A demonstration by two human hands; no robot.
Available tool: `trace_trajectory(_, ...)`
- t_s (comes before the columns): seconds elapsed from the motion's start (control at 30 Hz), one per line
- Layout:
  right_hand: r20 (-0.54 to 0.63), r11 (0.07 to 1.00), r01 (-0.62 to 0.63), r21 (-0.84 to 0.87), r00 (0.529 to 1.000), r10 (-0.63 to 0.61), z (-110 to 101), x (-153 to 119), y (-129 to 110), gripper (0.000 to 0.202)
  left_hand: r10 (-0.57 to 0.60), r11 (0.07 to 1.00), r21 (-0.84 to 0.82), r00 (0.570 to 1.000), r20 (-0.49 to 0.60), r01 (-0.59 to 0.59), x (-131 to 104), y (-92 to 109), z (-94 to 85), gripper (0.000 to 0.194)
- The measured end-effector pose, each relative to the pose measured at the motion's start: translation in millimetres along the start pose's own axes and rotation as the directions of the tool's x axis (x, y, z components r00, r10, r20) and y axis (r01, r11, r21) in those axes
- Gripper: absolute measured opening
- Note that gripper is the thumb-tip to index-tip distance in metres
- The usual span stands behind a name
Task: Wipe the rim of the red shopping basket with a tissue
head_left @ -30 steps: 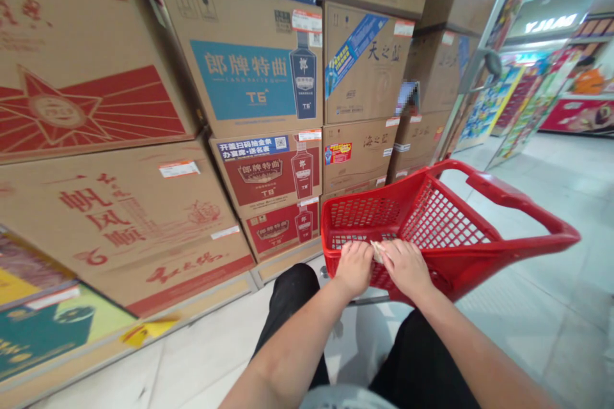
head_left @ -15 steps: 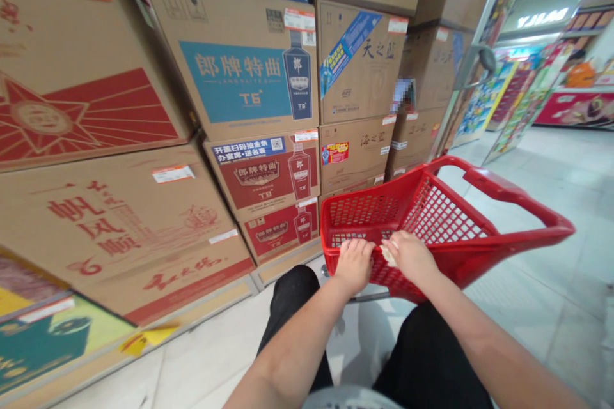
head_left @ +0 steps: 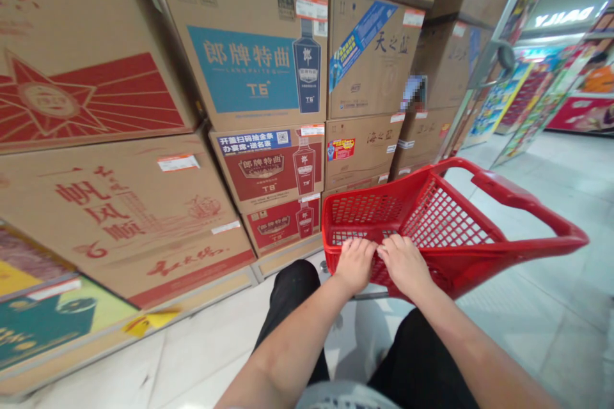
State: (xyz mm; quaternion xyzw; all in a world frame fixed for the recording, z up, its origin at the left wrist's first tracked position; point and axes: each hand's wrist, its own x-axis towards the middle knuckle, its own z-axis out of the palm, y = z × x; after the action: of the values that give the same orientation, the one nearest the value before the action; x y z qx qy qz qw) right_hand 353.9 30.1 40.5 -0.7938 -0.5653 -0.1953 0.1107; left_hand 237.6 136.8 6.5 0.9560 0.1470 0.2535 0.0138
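Red shopping cart (head_left: 480, 261), standing on the pale tiled floor (head_left: 542, 313) right of centre, with near rim close by and handle (head_left: 508, 195) reaching off to the right. Left hand (head_left: 355, 263) on the near rim near its left end, fingers close together and bent over the edge, grip closed around it. Right hand (head_left: 403, 263) just beside, fingers bent at the same rim, tips near those of the left; cannot tell whether pressed together or pinching anything between. Contact with the near rim already made by both hands. Far rim (head_left: 374, 190) and handle both untouched, well apart from the fingers. Further progress, done or left, impossible to judge from this view. Behind the cart and to the left, stacked cartons: a brown carton with a blue label (head_left: 244, 71), and a brown carton with red lettering (head_left: 115, 223) lower down. Bent knee in black cloth (head_left: 296, 278) just short of the cart, near side.
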Motion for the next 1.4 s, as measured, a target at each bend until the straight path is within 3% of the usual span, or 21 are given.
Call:
trace_trajectory(0.1,0.161,0.97,0.048,0.24,0.983,-0.088,-7.4,6.6,23.3,0.02,-0.001,1.0,0.002,1.0,0.009,0.001,-3.6,2.0,-1.4,0.031)
trace_trajectory(0.17,0.322,0.916,-0.056,0.397,0.943,-0.082,-11.3,16.5,40.5,0.023,-0.001,1.0,-0.01,1.0,0.011,0.001,-6.5,5.2,-2.0,0.034)
trace_trajectory(0.23,0.419,0.89,-0.189,0.414,0.908,-0.002,-12.1,23.1,47.1,0.023,-0.002,1.0,-0.024,1.0,-0.001,0.002,-9.3,8.8,-2.2,0.035)
trace_trajectory(0.3,0.361,0.933,-0.242,0.267,0.922,0.136,-9.8,21.7,39.4,0.026,0.002,0.999,-0.036,1.0,-0.015,-0.002,-11.5,11.6,-2.3,0.037)
trace_trajectory(0.37,0.168,0.972,-0.233,0.039,0.96,0.223,-5.7,13.0,22.4,0.028,0.004,0.999,-0.046,1.0,-0.026,-0.005,-13.2,13.1,-2.4,0.036)
trace_trajectory(0.47,-0.019,0.982,-0.149,-0.112,0.989,0.148,-1.7,-0.1,3.5,0.025,-0.006,0.999,-0.051,0.999,-0.039,0.004,-15.5,13.7,-2.9,0.035)
trace_trajectory(0.57,0.062,0.992,-0.086,-0.087,0.994,0.091,-4.3,1.9,11.0,0.029,-0.003,0.999,-0.038,0.999,-0.033,0.002,-17.9,15.8,-3.2,0.036)
trace_trajectory(0.67,0.205,0.985,-0.158,-0.071,0.964,0.169,-7.5,11.1,29.4,0.034,-0.024,1.0,-0.022,0.999,-0.037,0.023,-19.1,20.6,-2.9,0.037)
trace_trajectory(0.77,0.089,0.967,-0.226,-0.115,0.967,0.237,-6.0,9.4,34.0,0.034,-0.045,0.999,-0.016,0.998,-0.048,0.045,-18.3,24.2,-2.6,0.037)
trace_trajectory(0.87,-0.031,0.988,-0.128,-0.085,0.992,0.126,-4.1,1.5,28.8,0.032,-0.038,0.999,-0.017,0.998,-0.047,0.037,-17.1,22.5,-3.3,0.035)
trace_trajectory(0.93,0.008,0.996,-0.093,-0.011,0.996,0.093,-5.0,1.3,29.2,0.032,-0.026,1.0,-0.015,0.999,-0.047,0.026,-17.2,18.9,-4.1,0.034)
trace_trajectory(1.03,0.096,0.979,-0.166,0.116,0.983,0.155,-6.9,8.8,33.4,0.034,-0.032,0.999,-0.01,0.998,-0.053,0.032,-17.5,14.2,-4.9,0.034)
trace_trajectory(1.1,0.063,0.976,-0.172,0.133,0.984,0.165,-5.4,11.0,30.2,0.033,-0.05,0.999,-0.015,0.997,-0.057,0.05,-16.4,14.4,-5.4,0.033)
trace_trajectory(1.27,-0.114,0.999,0.038,0.032,0.993,-0.034,8.7,-10.7,3.0,0.028,-0.161,0.986,-0.059,0.981,-0.111,0.155,-6.9,27.5,-6.3,0.027)
trace_trajectory(1.4,-0.126,0.98,0.186,0.068,0.976,-0.177,12.3,-20.1,16.2,0.042,-0.141,0.988,-0.074,0.984,-0.105,0.134,-2.3,33.2,-3.5,0.042)
